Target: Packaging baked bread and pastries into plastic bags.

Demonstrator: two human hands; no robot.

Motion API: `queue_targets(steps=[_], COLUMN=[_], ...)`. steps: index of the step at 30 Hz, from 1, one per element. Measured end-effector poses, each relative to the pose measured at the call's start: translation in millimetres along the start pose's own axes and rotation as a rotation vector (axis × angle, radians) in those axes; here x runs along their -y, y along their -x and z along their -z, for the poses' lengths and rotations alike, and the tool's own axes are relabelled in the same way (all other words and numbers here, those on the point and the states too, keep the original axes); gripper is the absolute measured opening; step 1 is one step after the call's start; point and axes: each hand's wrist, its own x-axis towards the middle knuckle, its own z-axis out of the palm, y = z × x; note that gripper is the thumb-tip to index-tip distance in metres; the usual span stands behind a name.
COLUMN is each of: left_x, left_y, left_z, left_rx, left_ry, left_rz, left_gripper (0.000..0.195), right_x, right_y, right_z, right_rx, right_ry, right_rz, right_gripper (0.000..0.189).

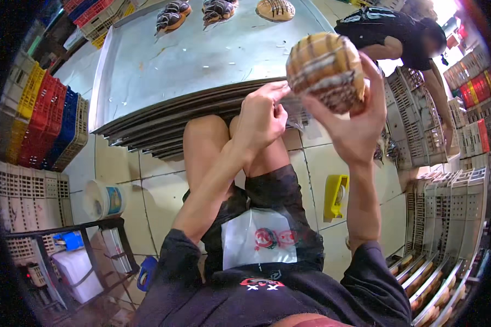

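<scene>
My right hand [356, 118] is raised and holds a round bun with dark icing stripes [325, 71], its fingers around the bun's right and lower sides; a clear plastic bag seems to hang below it. Beside the bun's lower left edge is my left hand [266, 110], its fingers bent and the fingertips near the bun; whether they pinch the plastic cannot be told. Ahead, a metal tray [180, 65] carries dark-iced buns [172, 15], more dark-iced buns [219, 11] and a striped bun [275, 10] at its far side. Printed plastic bags [257, 241] lie on my lap.
Trays are stacked under the top one. Coloured crates [41, 118] stand at the left, above a white bucket [105, 200]. A yellow tape dispenser [335, 198] and a blue one [146, 273] are on the floor. A person [388, 36] bends over crates [417, 118] at the right.
</scene>
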Motion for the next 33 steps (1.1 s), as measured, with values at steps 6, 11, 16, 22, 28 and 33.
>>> queue_targets(steps=[6,11,16,22,28,33], left_x=[-9.4,-7.9,-14.1,-25.6,-27.3,-35.7], left_y=[-6.5,0.9,14.0,30.6,39.6,37.4], left_z=[5.4,-11.6,-29.7,-41.4,-46.8,-41.2], left_rx=[0.003,-0.009,0.017,0.155,0.13,0.305], left_ry=[0.297,0.245,0.067,-0.031,-0.056,-0.064], left_rz=[0.058,-0.143,-0.234,-0.217,-0.307,-0.35], left_gripper=[0.054,0.057,0.061,0.065,0.069,0.068], right_x=[-3.2,-26.6,-30.7,-39.0,-42.5,-38.5], right_y=[29.2,44.9,63.6,80.0,99.7,127.1], right_z=[15.5,32.9,43.6,47.1,45.6,45.9], right_rx=[0.272,0.461,0.53,0.542,0.259,0.115], right_ry=[0.198,0.246,0.463,0.493,0.213,0.294], right_rz=[-0.035,-0.051,-0.053,-0.18,-0.281,-0.217], right_gripper=[0.09,0.089,0.087,0.085,0.078,0.07])
